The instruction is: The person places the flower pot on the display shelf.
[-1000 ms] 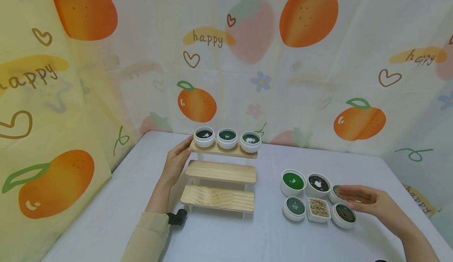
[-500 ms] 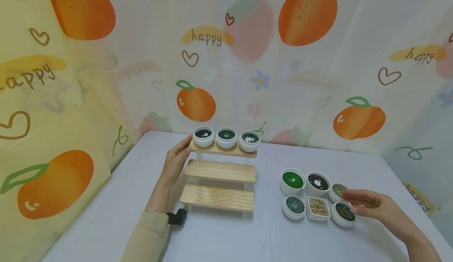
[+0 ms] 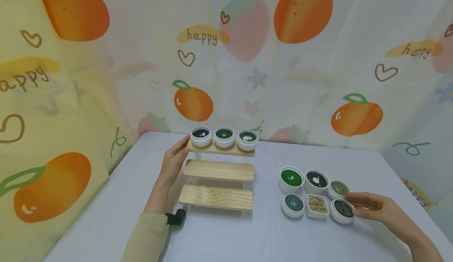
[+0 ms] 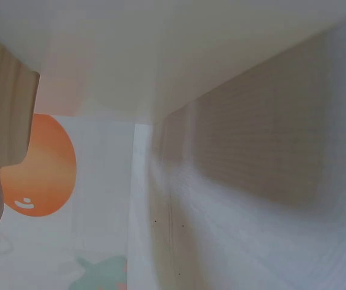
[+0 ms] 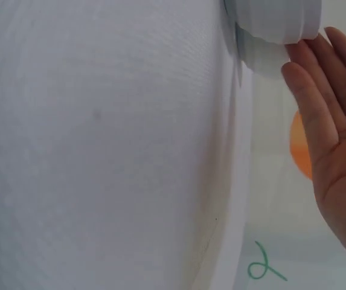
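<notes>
At the left end of the top tier, my left hand (image 3: 173, 163) grips a three-tier wooden display stand (image 3: 218, 170). That tier's wooden end (image 4: 6, 109) shows in the left wrist view beside part of the hand. Three small white bowls with dark green or black contents, including a left one (image 3: 201, 137), stand in a row on top. My right hand (image 3: 378, 209) has its fingers extended, fingertips right at a round white bowl (image 3: 342, 211) with dark green contents. Just behind is a bowl with lighter green contents (image 3: 338, 189). In the right wrist view the fingertips reach a white bowl's side (image 5: 275, 21).
Nearby on the white-covered table (image 3: 269, 234) stand a bright green-filled bowl (image 3: 291, 178), a black-filled bowl (image 3: 316, 180), a teal-filled bowl (image 3: 293, 205) and a square dish of beige pieces (image 3: 317, 205). A fruit-print cloth (image 3: 301, 73) hangs behind.
My right hand has moved slightly right and toward the near side, uncovering more of the light green bowl. The left hand keeps its place on the stand. The head view has shifted slightly.
</notes>
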Demonstrator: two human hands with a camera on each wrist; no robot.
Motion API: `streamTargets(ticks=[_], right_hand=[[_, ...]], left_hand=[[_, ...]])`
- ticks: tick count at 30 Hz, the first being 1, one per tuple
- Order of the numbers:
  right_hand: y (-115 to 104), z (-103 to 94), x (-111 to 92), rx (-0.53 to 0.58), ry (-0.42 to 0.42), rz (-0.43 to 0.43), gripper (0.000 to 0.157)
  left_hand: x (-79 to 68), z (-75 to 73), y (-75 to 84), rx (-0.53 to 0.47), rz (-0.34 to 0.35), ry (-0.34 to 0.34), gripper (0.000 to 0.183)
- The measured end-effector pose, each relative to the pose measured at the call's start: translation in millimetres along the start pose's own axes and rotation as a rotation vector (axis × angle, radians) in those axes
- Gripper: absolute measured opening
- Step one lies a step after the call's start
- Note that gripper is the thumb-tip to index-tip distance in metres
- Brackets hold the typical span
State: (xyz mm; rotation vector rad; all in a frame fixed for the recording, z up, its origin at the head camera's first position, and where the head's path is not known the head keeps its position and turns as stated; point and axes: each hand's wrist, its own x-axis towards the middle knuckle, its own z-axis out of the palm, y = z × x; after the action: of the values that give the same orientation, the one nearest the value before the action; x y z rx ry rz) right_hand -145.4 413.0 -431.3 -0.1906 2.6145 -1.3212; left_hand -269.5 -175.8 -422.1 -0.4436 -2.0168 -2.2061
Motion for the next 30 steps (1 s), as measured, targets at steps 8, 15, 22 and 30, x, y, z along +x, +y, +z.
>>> streamTargets(ticks=[8, 15, 22, 30], right_hand=[[4.9, -1.5, -1.5, -0.014, -0.033, 0.055, 0.049], [8.4, -2.2, 1.8, -0.002, -0.113, 0.141, 0.062], [3.8, -0.1, 4.6, -0.03, -0.132, 0.226, 0.07], [-2.2, 2.6, 6.4, -0.055, -0.108, 0.248, 0.072]], left_hand=[[0.7, -0.6, -0.6, -0.013, 0.011, -0.008, 0.051], [-0.6, -0.7, 0.2, -0.011, -0.002, -0.005, 0.052], [-0.8, -0.3, 0.1, -0.017, -0.001, -0.004, 0.052], [-0.3, -0.5, -0.5, -0.025, -0.003, 0.003, 0.052]])
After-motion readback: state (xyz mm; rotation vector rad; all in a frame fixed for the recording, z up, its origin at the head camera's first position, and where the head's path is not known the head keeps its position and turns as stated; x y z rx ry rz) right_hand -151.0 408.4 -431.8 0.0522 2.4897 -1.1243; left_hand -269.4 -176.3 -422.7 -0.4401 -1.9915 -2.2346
